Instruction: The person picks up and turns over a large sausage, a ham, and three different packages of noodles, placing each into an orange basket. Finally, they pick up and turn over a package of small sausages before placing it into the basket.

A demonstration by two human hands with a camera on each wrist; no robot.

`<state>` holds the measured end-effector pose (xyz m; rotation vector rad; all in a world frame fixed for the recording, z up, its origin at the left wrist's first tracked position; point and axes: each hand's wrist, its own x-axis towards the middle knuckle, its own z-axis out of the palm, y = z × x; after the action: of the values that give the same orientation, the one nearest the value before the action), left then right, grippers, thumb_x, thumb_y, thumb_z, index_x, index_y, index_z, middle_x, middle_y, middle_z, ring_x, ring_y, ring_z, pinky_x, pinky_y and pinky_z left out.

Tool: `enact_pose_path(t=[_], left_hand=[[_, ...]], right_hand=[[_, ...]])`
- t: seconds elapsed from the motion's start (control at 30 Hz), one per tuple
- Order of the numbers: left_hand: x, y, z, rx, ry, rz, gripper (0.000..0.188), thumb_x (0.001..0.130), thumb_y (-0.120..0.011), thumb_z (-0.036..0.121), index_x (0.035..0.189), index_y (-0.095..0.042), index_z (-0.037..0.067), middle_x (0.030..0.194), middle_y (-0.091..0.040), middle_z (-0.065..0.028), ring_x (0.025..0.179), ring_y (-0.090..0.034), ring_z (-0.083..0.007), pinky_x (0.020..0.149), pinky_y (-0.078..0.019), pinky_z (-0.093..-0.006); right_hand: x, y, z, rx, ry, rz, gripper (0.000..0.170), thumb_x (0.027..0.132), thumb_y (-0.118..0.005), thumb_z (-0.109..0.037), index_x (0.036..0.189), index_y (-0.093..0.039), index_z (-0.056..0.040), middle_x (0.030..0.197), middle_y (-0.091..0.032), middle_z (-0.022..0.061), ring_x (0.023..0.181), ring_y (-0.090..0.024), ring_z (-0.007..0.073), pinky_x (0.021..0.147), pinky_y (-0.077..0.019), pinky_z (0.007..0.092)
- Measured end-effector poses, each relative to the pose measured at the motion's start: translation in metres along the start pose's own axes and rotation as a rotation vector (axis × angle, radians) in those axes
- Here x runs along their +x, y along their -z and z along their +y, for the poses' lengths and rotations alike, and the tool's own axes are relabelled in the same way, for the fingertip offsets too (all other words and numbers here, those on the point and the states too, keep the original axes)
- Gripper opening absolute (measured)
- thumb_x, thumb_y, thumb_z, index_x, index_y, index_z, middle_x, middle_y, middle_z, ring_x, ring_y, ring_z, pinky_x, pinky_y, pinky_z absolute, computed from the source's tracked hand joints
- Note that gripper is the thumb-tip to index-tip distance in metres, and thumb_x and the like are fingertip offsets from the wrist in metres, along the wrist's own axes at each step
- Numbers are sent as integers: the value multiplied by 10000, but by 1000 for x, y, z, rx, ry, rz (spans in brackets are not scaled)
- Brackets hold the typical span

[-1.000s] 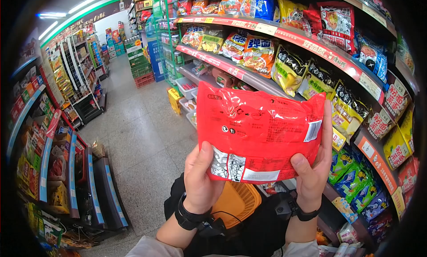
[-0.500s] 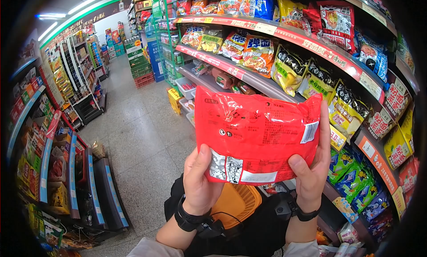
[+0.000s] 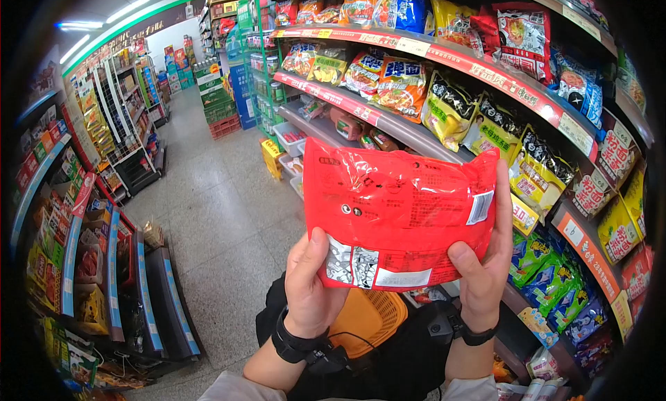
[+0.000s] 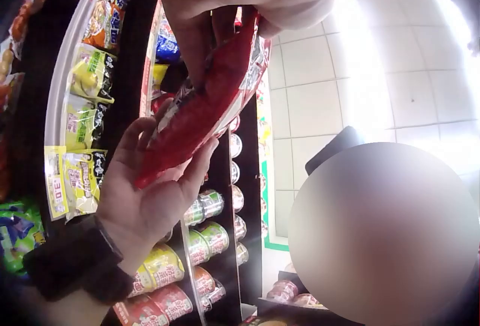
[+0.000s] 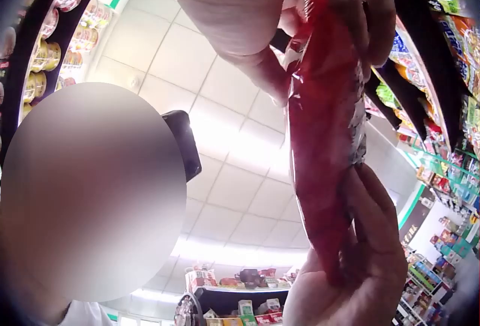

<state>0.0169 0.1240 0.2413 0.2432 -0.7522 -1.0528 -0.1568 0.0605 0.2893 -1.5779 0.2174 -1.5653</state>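
Note:
A glossy red packet point(image 3: 402, 207), its printed back with a barcode facing the camera, is held up between both hands. My left hand point(image 3: 312, 283) grips its lower left corner, thumb on the near face. At the right end my right hand point(image 3: 485, 262) holds it, thumb in front and fingers behind. The left wrist view shows the packet point(image 4: 202, 116) from its edge, with the right hand point(image 4: 150, 198) at its lower end. In the right wrist view the packet point(image 5: 322, 131) runs between the left hand point(image 5: 360, 258) below and the right hand point(image 5: 247, 19) above.
An orange basket point(image 3: 368, 321) is below the hands. Shelves of noodle packets point(image 3: 402, 85) curve along the right side. Another shelf unit point(image 3: 69, 227) stands at the left, beside the tiled aisle floor point(image 3: 201, 214). Stacked green crates point(image 3: 216, 99) stand farther back.
The packet has shifted slightly left and down in the head view, with a small tilt. Both hands have kept their grip on it.

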Motion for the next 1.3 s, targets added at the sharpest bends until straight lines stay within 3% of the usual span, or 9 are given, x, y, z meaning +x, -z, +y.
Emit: enact_pose_path(t=[0.1,0.2,0.37,0.43,0.57,0.9,1.07,1.13,1.3], left_hand=[[2,-2,-2,-9,-5,34,435,1027,-402,299,1319,-448,-20,1305,-567,-168,1163,-587,-283,1000,-460,-459],[1,-5,-2,17,-17,63,436,1025,-411,299,1303,-462,-34,1281,-583,-163,1136,-602,-272,984,-466,-440],[-15,-18,-9,406,-30,59,452,1009,-468,291,1233,-526,-97,1291,-569,-151,1117,-597,-229,958,-455,-372],[-19,-18,-8,523,-107,-107,383,997,-488,178,1289,-546,-62,1362,-486,-170,1261,-455,-228,1066,-313,-342],[-18,-27,-2,635,-153,-172,339,957,-549,151,1235,-607,-35,1379,-454,-182,1283,-424,-256,1074,-297,-362],[-9,-33,0,797,-197,-494,528,815,-708,87,1320,-562,38,1429,-381,-175,1317,-418,-304,1092,-322,-408],[-10,-16,-9,782,-268,-469,426,810,-687,54,1225,-604,8,1398,-402,-156,1255,-452,-276,1051,-353,-383],[-9,-11,-12,770,-292,-139,492,823,-666,59,1287,-511,-2,1336,-428,-131,1204,-455,-234,1023,-352,-360],[-2,-12,-24,608,52,0,668,892,-621,87,1441,-246,11,1327,-431,-115,1228,-421,-192,1039,-324,-335]], right_hand=[[0,0,3,17,-28,32,938,785,-758,-122,1511,-176,-3,1458,-374,182,1302,-442,239,1074,-377,371],[2,9,5,-674,146,27,673,779,-695,-36,1402,-437,-26,1468,-358,207,1377,-349,289,1122,-287,404],[-2,4,5,-658,133,-268,741,693,-549,117,1405,-450,-63,1508,-298,215,1412,-285,377,1138,-241,441],[-3,2,5,-710,150,-325,758,714,-622,60,1430,-405,-62,1526,-244,229,1429,-235,390,1143,-227,456],[-5,-6,7,-686,200,-325,825,725,-719,-41,1459,-342,-66,1529,-215,239,1434,-210,395,1145,-220,465],[-16,9,24,-743,194,-128,843,831,-732,-220,1473,-226,-15,1430,-372,168,1263,-468,251,1021,-428,384],[-28,4,21,-417,-116,-23,797,816,-723,-101,1450,-253,11,1460,-328,189,1303,-413,278,1064,-358,404],[-31,3,17,-350,-167,-7,612,838,-697,-51,1362,-388,20,1328,-478,152,1172,-516,225,973,-427,358],[-33,1,17,-126,-135,-16,371,887,-648,-37,1243,-548,2,1182,-614,98,1068,-591,172,920,-468,314]])
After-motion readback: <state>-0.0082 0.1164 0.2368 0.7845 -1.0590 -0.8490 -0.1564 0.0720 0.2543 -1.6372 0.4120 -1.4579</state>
